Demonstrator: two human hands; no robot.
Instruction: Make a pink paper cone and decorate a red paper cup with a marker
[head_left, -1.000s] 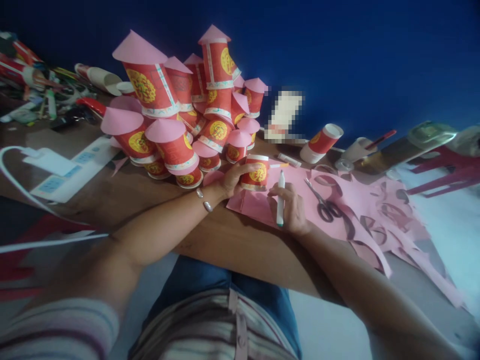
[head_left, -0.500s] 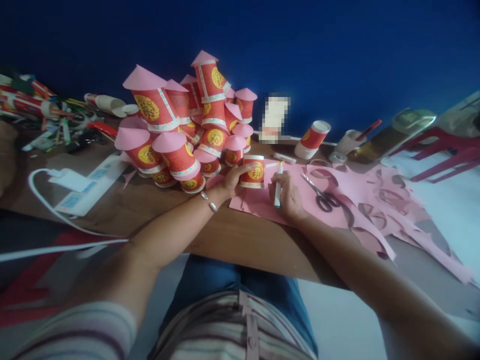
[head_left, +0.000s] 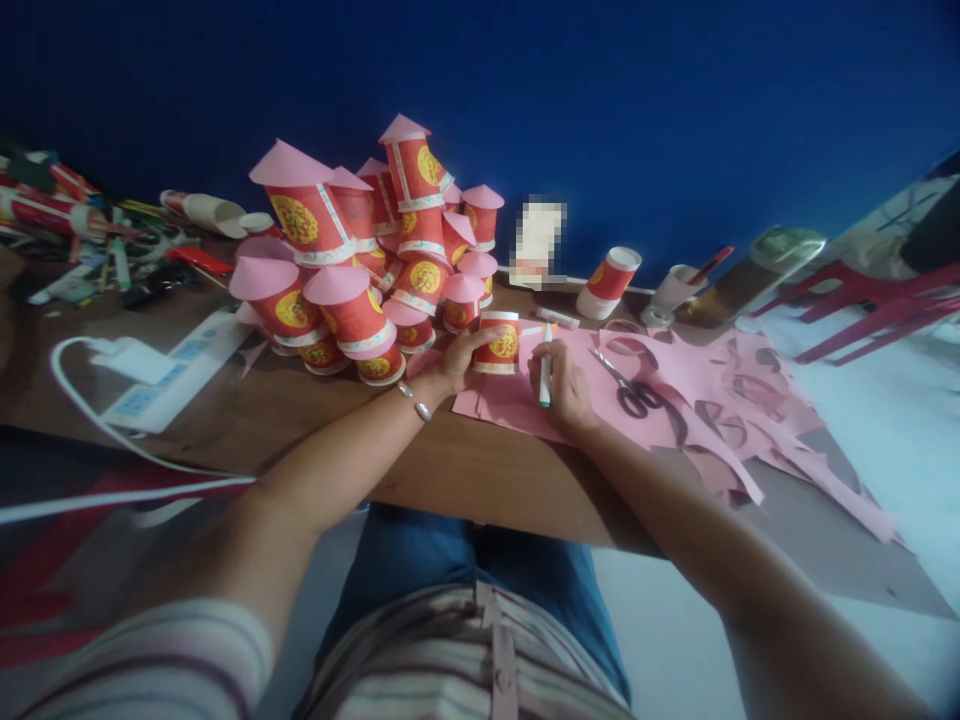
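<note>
In my left hand (head_left: 457, 362) is a red paper cup (head_left: 504, 347) with a yellow round emblem, its thumb laid across the side. The cup is over pink paper sheets (head_left: 525, 415). My right hand (head_left: 566, 390) is closed around a white marker (head_left: 546, 370) with a teal end, held upright just right of the cup. A narrow pale strip (head_left: 531, 330) shows between cup and marker. Left of my left hand rise stacked red cups (head_left: 349, 315) with pink paper cones on top. Dark-handled scissors (head_left: 637, 398) lie open on the pink paper to the right.
Pink paper offcuts (head_left: 739, 425) spread to the right. Toward the wall stand a red-and-white cup (head_left: 611, 280), a white cup (head_left: 675, 288) with a red pen, and a bottle (head_left: 765, 270). A white power strip (head_left: 180, 375) with a cable lies left, near cluttered tools (head_left: 127, 250).
The view has shifted slightly, so things on the right appear farther left. Both hands keep their grip on the cup and the marker, with little visible movement between them.
</note>
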